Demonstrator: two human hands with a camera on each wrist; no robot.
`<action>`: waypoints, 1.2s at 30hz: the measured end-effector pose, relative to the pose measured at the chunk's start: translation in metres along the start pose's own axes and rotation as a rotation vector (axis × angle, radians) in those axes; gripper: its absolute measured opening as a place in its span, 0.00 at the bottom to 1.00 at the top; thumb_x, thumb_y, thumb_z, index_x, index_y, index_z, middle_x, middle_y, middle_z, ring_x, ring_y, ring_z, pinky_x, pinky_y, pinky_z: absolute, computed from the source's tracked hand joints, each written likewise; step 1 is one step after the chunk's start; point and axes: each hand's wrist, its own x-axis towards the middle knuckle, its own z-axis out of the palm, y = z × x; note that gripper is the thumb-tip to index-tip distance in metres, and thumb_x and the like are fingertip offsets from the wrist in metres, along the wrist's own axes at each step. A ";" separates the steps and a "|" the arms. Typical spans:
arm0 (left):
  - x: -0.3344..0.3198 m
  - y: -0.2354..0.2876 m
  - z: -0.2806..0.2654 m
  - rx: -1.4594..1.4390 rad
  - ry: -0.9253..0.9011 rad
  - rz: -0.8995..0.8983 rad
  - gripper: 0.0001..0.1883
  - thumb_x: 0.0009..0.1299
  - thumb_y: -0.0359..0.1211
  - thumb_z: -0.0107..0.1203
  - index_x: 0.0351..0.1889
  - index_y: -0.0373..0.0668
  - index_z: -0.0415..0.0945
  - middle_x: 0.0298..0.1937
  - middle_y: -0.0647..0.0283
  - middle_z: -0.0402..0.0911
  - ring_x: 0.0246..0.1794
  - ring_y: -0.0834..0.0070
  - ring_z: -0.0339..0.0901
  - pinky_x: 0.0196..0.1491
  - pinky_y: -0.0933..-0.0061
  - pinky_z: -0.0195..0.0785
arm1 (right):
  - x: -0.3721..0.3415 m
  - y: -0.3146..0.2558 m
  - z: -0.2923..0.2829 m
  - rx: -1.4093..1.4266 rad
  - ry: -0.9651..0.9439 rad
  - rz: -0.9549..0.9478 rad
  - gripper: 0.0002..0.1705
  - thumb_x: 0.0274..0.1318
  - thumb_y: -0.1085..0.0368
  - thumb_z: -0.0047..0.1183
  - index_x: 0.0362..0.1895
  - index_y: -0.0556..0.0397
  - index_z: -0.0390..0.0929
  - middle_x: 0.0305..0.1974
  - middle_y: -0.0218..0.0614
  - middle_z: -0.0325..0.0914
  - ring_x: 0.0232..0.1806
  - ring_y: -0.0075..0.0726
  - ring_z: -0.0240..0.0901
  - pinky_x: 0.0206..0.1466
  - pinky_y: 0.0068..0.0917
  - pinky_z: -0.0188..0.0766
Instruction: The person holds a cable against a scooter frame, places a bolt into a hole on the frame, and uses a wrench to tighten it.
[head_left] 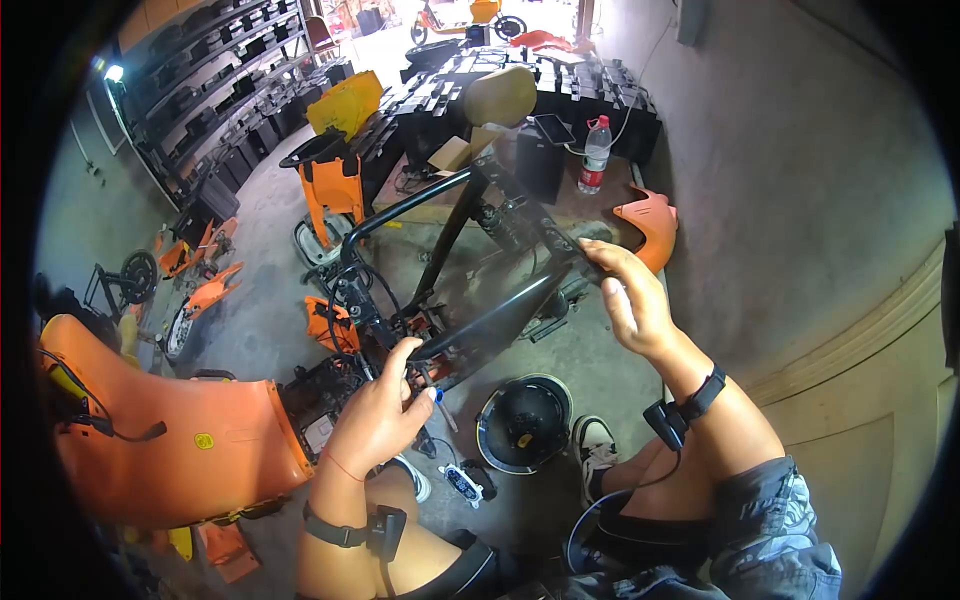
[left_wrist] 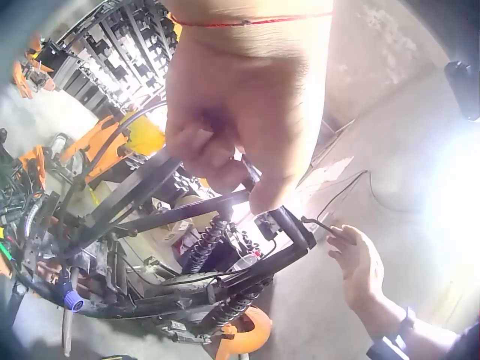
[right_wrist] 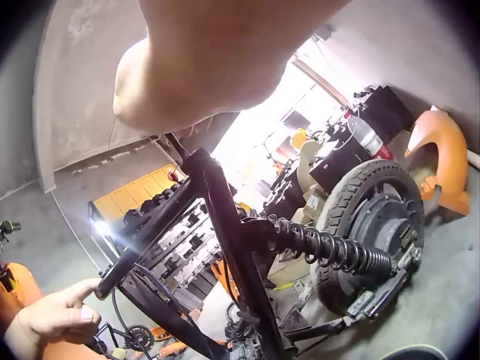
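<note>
A black metal frame (head_left: 490, 315) of a small electric bike stands tilted in front of me. My left hand (head_left: 375, 420) grips the near end of one frame tube (right_wrist: 154, 240), its index finger at the tube's tip. Beyond it, my right hand (left_wrist: 360, 266) holds a thin dark rod-like tool (left_wrist: 330, 230) against the frame's upper corner (right_wrist: 199, 161). My fingers partly hide this tool. Coil-spring shock absorbers (right_wrist: 330, 247) and the rear wheel (right_wrist: 371, 232) belong to the frame. A blue knob (left_wrist: 73, 301) sits low among its wiring.
A large orange body panel (head_left: 190, 430) lies at left. A black bowl-shaped thing (head_left: 525, 425) and a small device with wires (head_left: 461, 484) are on the floor by my feet. Behind stand black battery boxes (head_left: 610, 100), a bottle (head_left: 595, 155) and an orange fender (head_left: 650, 225).
</note>
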 end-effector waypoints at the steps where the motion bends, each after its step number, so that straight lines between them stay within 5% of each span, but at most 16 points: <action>1: 0.000 -0.001 0.001 0.000 0.003 0.000 0.38 0.75 0.37 0.62 0.80 0.46 0.57 0.24 0.56 0.74 0.25 0.52 0.77 0.34 0.52 0.69 | -0.002 0.001 0.002 0.165 0.045 0.113 0.20 0.71 0.69 0.51 0.63 0.62 0.76 0.65 0.50 0.80 0.66 0.50 0.78 0.71 0.42 0.72; 3: 0.000 -0.001 0.001 0.005 0.003 -0.002 0.38 0.75 0.37 0.62 0.80 0.46 0.57 0.24 0.57 0.73 0.25 0.52 0.76 0.34 0.52 0.69 | -0.004 -0.001 0.008 0.426 0.119 0.250 0.20 0.80 0.67 0.42 0.68 0.63 0.73 0.67 0.49 0.78 0.67 0.42 0.78 0.73 0.40 0.72; 6: 0.000 -0.002 0.000 0.002 0.002 -0.003 0.37 0.75 0.37 0.62 0.80 0.46 0.58 0.24 0.57 0.73 0.25 0.53 0.76 0.33 0.53 0.69 | -0.004 0.005 0.026 0.622 0.234 0.179 0.21 0.81 0.66 0.41 0.69 0.62 0.72 0.66 0.51 0.78 0.66 0.46 0.78 0.73 0.42 0.72; 11: -0.001 -0.005 -0.004 0.010 0.019 0.060 0.36 0.75 0.37 0.62 0.80 0.47 0.59 0.23 0.55 0.76 0.23 0.52 0.78 0.31 0.52 0.69 | 0.006 0.025 0.049 0.884 0.673 0.449 0.11 0.83 0.59 0.38 0.50 0.54 0.67 0.54 0.52 0.84 0.48 0.43 0.83 0.57 0.41 0.80; 12: -0.002 -0.005 -0.005 0.006 0.022 0.055 0.36 0.75 0.37 0.62 0.80 0.47 0.59 0.23 0.55 0.76 0.23 0.52 0.78 0.31 0.52 0.69 | 0.008 0.034 0.047 0.874 0.725 0.535 0.12 0.82 0.60 0.39 0.53 0.54 0.68 0.53 0.51 0.84 0.46 0.43 0.82 0.57 0.41 0.80; 15: -0.003 0.001 -0.010 0.031 -0.005 0.037 0.36 0.75 0.37 0.62 0.80 0.47 0.60 0.22 0.55 0.77 0.22 0.50 0.79 0.31 0.51 0.70 | 0.019 0.063 0.039 0.922 0.699 0.771 0.15 0.82 0.62 0.40 0.64 0.55 0.68 0.52 0.48 0.84 0.45 0.38 0.81 0.52 0.38 0.82; 19: -0.001 0.000 -0.009 0.018 -0.016 0.037 0.36 0.75 0.37 0.61 0.80 0.47 0.60 0.22 0.56 0.77 0.22 0.51 0.79 0.31 0.52 0.70 | 0.050 0.083 0.034 0.771 0.507 0.827 0.22 0.83 0.62 0.42 0.73 0.58 0.62 0.48 0.41 0.85 0.37 0.29 0.79 0.44 0.30 0.82; 26: 0.000 -0.001 -0.013 0.008 -0.031 0.040 0.35 0.74 0.36 0.62 0.79 0.49 0.62 0.21 0.57 0.76 0.22 0.53 0.78 0.31 0.53 0.70 | 0.097 0.104 0.059 0.604 0.405 0.865 0.25 0.79 0.58 0.53 0.68 0.65 0.71 0.45 0.40 0.88 0.33 0.25 0.79 0.38 0.25 0.79; 31: -0.001 0.007 -0.017 -0.017 -0.072 -0.024 0.36 0.75 0.35 0.61 0.80 0.48 0.61 0.21 0.56 0.76 0.22 0.53 0.77 0.32 0.54 0.70 | 0.127 0.084 0.075 0.412 0.138 0.705 0.28 0.74 0.59 0.58 0.69 0.64 0.77 0.55 0.49 0.89 0.57 0.38 0.86 0.64 0.32 0.76; 36: 0.001 0.005 -0.020 -0.001 -0.093 -0.011 0.35 0.76 0.35 0.61 0.80 0.47 0.60 0.22 0.56 0.76 0.22 0.55 0.76 0.31 0.55 0.69 | 0.141 0.042 0.071 0.059 -0.005 0.453 0.23 0.66 0.62 0.61 0.63 0.56 0.83 0.54 0.49 0.88 0.57 0.55 0.86 0.63 0.41 0.78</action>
